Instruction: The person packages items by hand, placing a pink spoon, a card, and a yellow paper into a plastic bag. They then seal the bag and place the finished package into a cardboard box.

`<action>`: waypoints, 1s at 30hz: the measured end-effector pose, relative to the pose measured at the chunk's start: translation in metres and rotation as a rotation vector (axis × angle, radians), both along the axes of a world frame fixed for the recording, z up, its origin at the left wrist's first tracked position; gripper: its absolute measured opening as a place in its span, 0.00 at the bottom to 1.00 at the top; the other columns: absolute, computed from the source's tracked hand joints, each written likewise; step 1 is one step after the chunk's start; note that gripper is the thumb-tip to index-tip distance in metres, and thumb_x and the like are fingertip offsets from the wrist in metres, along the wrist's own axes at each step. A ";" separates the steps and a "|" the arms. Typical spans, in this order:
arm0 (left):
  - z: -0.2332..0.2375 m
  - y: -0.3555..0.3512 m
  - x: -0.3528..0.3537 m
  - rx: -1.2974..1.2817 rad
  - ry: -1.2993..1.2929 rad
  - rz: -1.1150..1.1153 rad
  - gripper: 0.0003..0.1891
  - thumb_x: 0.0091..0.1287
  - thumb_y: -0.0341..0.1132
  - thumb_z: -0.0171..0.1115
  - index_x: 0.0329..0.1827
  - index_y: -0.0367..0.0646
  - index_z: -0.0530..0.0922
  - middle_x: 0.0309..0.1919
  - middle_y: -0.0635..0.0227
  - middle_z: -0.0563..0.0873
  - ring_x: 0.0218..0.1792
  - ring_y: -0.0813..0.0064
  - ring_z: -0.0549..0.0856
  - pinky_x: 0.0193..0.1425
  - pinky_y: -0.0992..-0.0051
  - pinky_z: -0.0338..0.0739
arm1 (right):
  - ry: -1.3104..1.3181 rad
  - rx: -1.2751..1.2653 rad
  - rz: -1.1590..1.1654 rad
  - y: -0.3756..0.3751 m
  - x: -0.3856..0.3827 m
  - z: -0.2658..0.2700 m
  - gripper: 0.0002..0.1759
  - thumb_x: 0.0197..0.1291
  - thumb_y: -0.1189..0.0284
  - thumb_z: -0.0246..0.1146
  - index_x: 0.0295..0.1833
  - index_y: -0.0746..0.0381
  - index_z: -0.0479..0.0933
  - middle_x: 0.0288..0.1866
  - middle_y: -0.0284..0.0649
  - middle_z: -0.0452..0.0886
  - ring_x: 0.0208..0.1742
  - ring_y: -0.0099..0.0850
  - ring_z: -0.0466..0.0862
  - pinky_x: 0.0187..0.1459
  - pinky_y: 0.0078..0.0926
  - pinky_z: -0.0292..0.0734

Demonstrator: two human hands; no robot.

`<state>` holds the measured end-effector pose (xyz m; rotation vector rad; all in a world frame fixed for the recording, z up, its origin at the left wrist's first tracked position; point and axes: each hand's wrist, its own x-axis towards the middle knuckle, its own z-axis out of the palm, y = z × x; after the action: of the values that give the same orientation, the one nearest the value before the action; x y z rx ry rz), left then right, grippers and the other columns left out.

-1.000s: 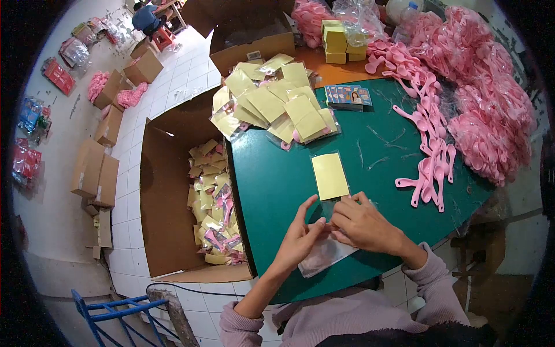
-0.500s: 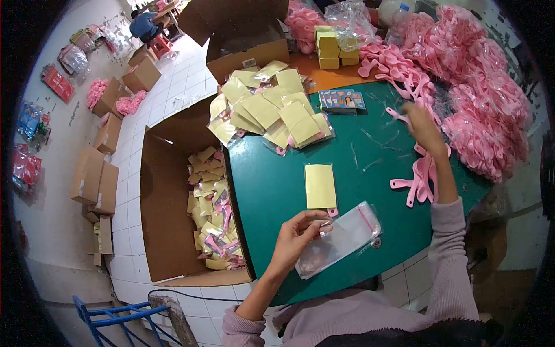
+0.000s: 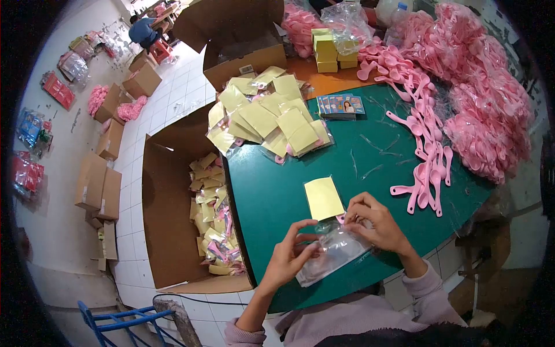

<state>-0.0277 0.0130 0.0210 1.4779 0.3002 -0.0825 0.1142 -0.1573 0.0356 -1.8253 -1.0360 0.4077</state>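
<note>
My left hand is over the stack of clear plastic bags, its fingers curved and its thumb apart from them. My right hand is at the far end of the bags, with bent fingers drawn together; what they grip, if anything, is hidden. Clear film shows between the two hands. Just beyond them lies a yellow card packet on the green table. A pink handle tip pokes out beneath its near edge, close to my right fingers. Loose pink spoons lie to the right.
Finished-looking yellow packets are heaped at the back left. A deep cardboard box with more packets stands against the table's left edge. Printed cards, yellow card stacks and bagged pink spoons line the back and right.
My right hand has come back from the pink spoons to the plastic bags beside my left hand. The yellow packet has turned slightly. My left fingers have spread wider.
</note>
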 end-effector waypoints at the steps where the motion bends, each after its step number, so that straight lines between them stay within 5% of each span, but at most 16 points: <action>1: 0.000 -0.004 0.002 0.030 -0.006 0.057 0.17 0.63 0.29 0.56 0.54 0.42 0.67 0.41 0.59 0.81 0.40 0.75 0.81 0.36 0.81 0.77 | 0.050 -0.016 0.037 0.000 -0.001 -0.004 0.07 0.50 0.75 0.64 0.34 0.66 0.74 0.38 0.41 0.69 0.35 0.28 0.77 0.37 0.24 0.73; 2: 0.001 -0.004 0.005 0.029 -0.004 0.063 0.17 0.63 0.29 0.56 0.54 0.42 0.67 0.41 0.59 0.81 0.40 0.75 0.81 0.36 0.81 0.77 | 0.100 -0.033 0.075 0.000 -0.001 -0.007 0.07 0.50 0.75 0.64 0.34 0.66 0.75 0.38 0.40 0.69 0.34 0.28 0.77 0.37 0.23 0.73; 4: 0.002 -0.005 0.010 0.519 -0.012 -0.030 0.10 0.60 0.30 0.60 0.43 0.38 0.73 0.40 0.61 0.81 0.38 0.79 0.81 0.34 0.81 0.77 | 0.178 -0.078 0.063 -0.001 0.000 -0.006 0.07 0.51 0.75 0.63 0.34 0.66 0.75 0.37 0.39 0.70 0.35 0.27 0.77 0.37 0.23 0.73; 5: -0.001 -0.009 0.012 0.452 0.003 0.066 0.08 0.58 0.30 0.62 0.35 0.35 0.75 0.36 0.64 0.81 0.32 0.81 0.80 0.34 0.80 0.78 | 0.254 -0.117 0.041 -0.002 0.001 -0.006 0.06 0.52 0.75 0.63 0.34 0.66 0.75 0.36 0.38 0.71 0.35 0.26 0.77 0.36 0.23 0.74; 15: -0.019 -0.014 0.018 0.382 0.037 0.233 0.09 0.58 0.31 0.62 0.35 0.35 0.75 0.33 0.67 0.80 0.36 0.83 0.80 0.36 0.79 0.79 | 0.676 0.025 -0.128 0.011 -0.008 -0.022 0.08 0.59 0.75 0.58 0.36 0.70 0.68 0.27 0.39 0.77 0.28 0.23 0.81 0.27 0.18 0.77; 21: -0.023 -0.018 0.021 0.196 0.011 0.381 0.10 0.60 0.29 0.60 0.43 0.36 0.71 0.34 0.67 0.79 0.35 0.82 0.80 0.37 0.80 0.77 | 0.620 -0.019 -0.225 0.013 -0.010 -0.014 0.07 0.59 0.77 0.56 0.36 0.69 0.65 0.26 0.42 0.78 0.26 0.24 0.81 0.23 0.19 0.77; 26: -0.018 -0.014 0.020 0.266 0.029 0.204 0.14 0.61 0.29 0.58 0.49 0.40 0.70 0.41 0.66 0.78 0.36 0.82 0.78 0.38 0.82 0.74 | 0.569 -0.048 -0.158 0.013 -0.010 -0.015 0.15 0.59 0.78 0.55 0.52 0.67 0.67 0.28 0.42 0.79 0.25 0.25 0.81 0.23 0.19 0.77; 30: -0.003 0.001 0.023 0.332 0.010 0.146 0.19 0.61 0.29 0.57 0.55 0.41 0.69 0.44 0.67 0.78 0.38 0.81 0.78 0.38 0.80 0.75 | 0.486 -0.090 -0.054 0.006 0.003 -0.011 0.19 0.58 0.77 0.55 0.57 0.66 0.67 0.31 0.42 0.79 0.25 0.24 0.81 0.25 0.20 0.77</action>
<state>-0.0051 0.0138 0.0179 1.7789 0.4448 0.0813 0.1176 -0.1514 0.0251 -1.7076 -0.6382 0.8281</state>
